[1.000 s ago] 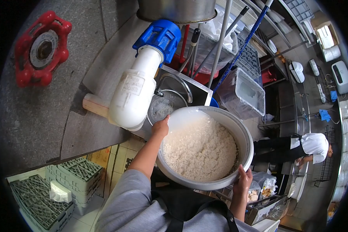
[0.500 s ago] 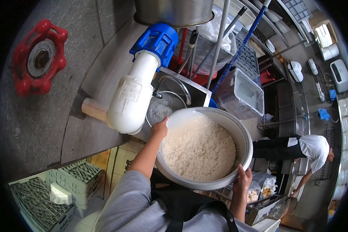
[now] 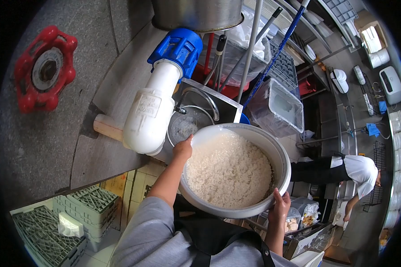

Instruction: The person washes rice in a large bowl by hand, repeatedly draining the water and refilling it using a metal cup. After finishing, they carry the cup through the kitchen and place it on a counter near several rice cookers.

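Both of my hands carry a large round pot (image 3: 281,155) with pale walls, held in front of my apron. Wet white rice (image 3: 229,173) fills much of it, and cloudy water shows along the upper left side. My left hand (image 3: 182,148) is closed on the rim at the upper left. At the lower right, my right hand (image 3: 279,207) grips the rim, thumb on top and fingers partly hidden beneath. Just beyond the pot is a small sink (image 3: 205,116) with a curved metal faucet (image 3: 209,100) and a round strainer (image 3: 185,127) in it.
A white pipe (image 3: 149,111) with a blue fitting (image 3: 176,51) juts out close to my left arm. A red valve wheel (image 3: 45,70) is at far left. Grey dish racks (image 3: 84,209) stand below. A co-worker (image 3: 358,173) in a white shirt bends over a counter at right.
The pot and both my hands stay almost in place. At right, the co-worker's arm has shifted slightly, and the view has moved a little.
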Demonstrator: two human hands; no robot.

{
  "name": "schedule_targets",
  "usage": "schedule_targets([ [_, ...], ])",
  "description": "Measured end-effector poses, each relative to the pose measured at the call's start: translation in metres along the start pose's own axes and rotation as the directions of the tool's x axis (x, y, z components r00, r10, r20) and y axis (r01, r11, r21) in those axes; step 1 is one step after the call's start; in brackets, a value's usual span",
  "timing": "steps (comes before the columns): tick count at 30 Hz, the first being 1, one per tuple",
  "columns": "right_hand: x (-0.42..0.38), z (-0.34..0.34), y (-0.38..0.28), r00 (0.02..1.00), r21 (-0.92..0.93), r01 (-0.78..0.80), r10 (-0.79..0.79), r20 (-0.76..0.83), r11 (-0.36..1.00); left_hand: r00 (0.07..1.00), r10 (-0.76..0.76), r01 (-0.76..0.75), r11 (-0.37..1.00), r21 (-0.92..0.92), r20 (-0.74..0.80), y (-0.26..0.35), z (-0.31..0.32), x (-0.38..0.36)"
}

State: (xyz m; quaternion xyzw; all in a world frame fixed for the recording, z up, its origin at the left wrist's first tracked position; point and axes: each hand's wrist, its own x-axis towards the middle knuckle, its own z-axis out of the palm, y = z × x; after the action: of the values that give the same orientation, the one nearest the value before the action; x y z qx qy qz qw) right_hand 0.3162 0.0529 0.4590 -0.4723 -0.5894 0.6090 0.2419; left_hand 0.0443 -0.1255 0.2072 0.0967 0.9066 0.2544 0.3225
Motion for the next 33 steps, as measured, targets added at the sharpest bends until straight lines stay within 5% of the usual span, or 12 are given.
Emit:
schedule_targets([
  [33, 0.005, 0.006, 0.002, 0.998, -0.005, 0.063, -0.063, 0.005, 0.998, 0.999, 0.015, -0.015, 1.000, -0.006, 0.038, -0.003, -0.004, 0.003],
])
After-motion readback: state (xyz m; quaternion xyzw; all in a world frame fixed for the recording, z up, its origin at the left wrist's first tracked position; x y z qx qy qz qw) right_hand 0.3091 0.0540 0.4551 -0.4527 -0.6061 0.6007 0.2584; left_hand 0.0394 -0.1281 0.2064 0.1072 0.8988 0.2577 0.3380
